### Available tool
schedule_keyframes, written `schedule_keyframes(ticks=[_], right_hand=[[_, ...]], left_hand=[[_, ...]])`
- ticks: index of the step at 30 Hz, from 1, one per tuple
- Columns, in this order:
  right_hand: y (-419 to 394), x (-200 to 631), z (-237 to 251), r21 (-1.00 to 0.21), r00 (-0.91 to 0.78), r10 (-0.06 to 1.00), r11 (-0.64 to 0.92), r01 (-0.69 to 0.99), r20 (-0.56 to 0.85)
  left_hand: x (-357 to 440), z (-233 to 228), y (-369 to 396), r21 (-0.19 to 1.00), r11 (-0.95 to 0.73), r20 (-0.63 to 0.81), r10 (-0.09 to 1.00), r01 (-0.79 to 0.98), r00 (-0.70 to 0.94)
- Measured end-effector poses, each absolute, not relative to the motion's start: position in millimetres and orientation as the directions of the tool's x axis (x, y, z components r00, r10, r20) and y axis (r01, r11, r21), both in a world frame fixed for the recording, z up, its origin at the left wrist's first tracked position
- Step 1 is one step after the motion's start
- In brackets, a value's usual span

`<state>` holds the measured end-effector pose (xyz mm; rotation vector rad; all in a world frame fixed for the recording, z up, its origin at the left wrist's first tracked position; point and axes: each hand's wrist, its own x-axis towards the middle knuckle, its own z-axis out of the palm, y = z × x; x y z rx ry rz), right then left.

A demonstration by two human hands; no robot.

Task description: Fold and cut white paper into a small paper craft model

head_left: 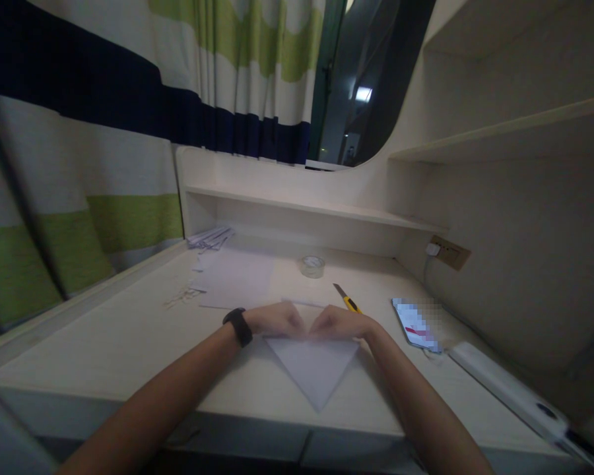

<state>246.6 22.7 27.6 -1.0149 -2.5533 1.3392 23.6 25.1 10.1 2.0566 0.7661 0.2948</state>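
Note:
A white sheet of paper [317,375] lies on the desk in front of me, a folded triangular part pointing toward the near edge. My left hand [280,320], with a black watch [238,327] on its wrist, rests at the paper's upper left with curled fingers. From the other side my right hand [337,321] meets it, its fingers also bent down onto the paper. Both hands are closed at the sheet, almost touching each other. Slight blur covers the fingertips. Just beyond my right hand lies a yellow utility knife [348,300], blade pointing away.
A roll of clear tape [311,266] sits farther back. At left are more white sheets [235,274], folded paper strips [210,238] and small scraps [184,295]. A phone [416,325] and a long white device [507,389] lie at right, below a wall socket [450,252].

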Motion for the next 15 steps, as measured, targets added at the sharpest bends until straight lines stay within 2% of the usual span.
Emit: schedule_keyframes(ticks=[6, 10, 15], right_hand=[[21.2, 238.8, 20.7, -0.746, -0.712, 0.67, 0.362, 0.559, -0.209], [19.1, 238.0, 24.0, -0.77, -0.688, 0.703, 0.337, 0.542, -0.177], [19.3, 238.6, 26.9, -0.761, -0.657, 0.737, 0.334, 0.556, -0.157]], left_hand=[[23.1, 9.8, 26.6, 0.847, -0.38, -0.089, 0.589, 0.372, 0.803], [21.7, 7.8, 30.3, 0.861, -0.33, -0.101, 0.636, 0.388, 0.765], [20.4, 9.1, 32.7, 0.851, -0.359, -0.053, 0.669, 0.385, 0.741]])
